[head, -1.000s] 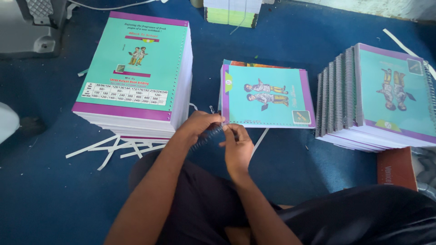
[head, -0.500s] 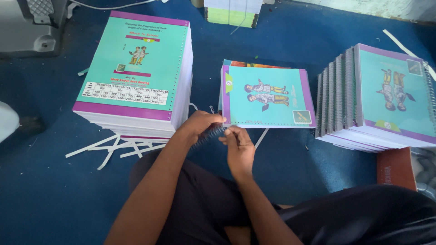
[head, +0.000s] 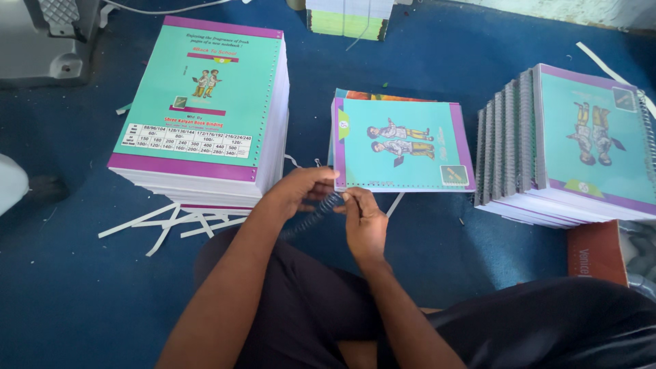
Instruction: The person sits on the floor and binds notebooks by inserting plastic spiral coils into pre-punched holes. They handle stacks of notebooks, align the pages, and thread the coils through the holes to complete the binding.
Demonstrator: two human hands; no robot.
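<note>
**Both hands on a dark wire coil at the corner of a turquoise notebook**

The person sits on the blue carpeted floor (head: 82, 301), forearms stretched out over dark trousers. The left hand (head: 301, 191) is curled around the upper end of a dark spiral binding coil (head: 316, 213), fingers folded over it right at the near left corner of a thin turquoise notebook with a purple spine edge and two cartoon children on its cover (head: 400, 145). The right hand (head: 365, 222) pinches the same coil just beside that corner, thumb and fingertips closed on it. The coil runs slanting down and to the left from the hands, towards the person's lap (its lower end is lost against the dark cloth).

The notebook lies flat on the floor, on top of another one whose orange edge peeks out behind it. To its left stands a tall stack of unbound turquoise-covered pads with punched holes down one side (head: 205, 116), and white paper strips (head: 171, 222) lie scattered at its foot. To the right, a leaning pile of already coil-bound turquoise notebooks (head: 567, 150) rests, with a reddish-brown box (head: 594, 253) just in front of it.
</note>
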